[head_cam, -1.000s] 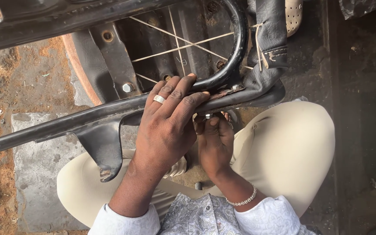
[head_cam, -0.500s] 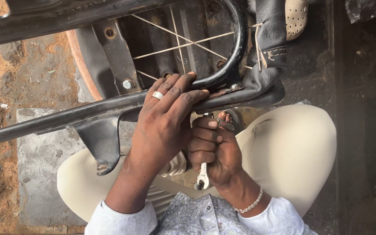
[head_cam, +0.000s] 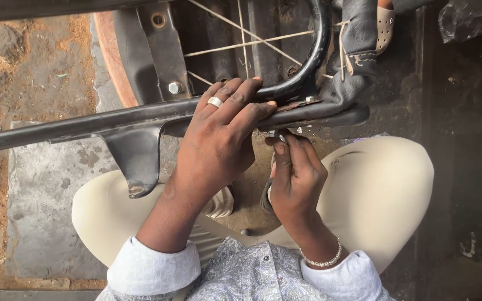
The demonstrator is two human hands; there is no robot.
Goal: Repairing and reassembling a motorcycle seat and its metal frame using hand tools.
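A black metal frame tube (head_cam: 85, 125) runs across the view from the left edge to a curved loop (head_cam: 316, 61) at upper right, above the person's bent knees in cream trousers (head_cam: 380, 184). The left hand (head_cam: 221, 139), a silver ring (head_cam: 215, 102) on one finger, lies over the tube with fingers wrapped around it. Just beneath, the right hand (head_cam: 297, 178) pinches a small metal tool (head_cam: 280, 135) whose tip meets the tube's underside; its shape is mostly hidden. A bolted bracket (head_cam: 163, 56), wheel spokes (head_cam: 241, 39) and torn black leather (head_cam: 358, 50) sit behind, over stone paving (head_cam: 46, 195).
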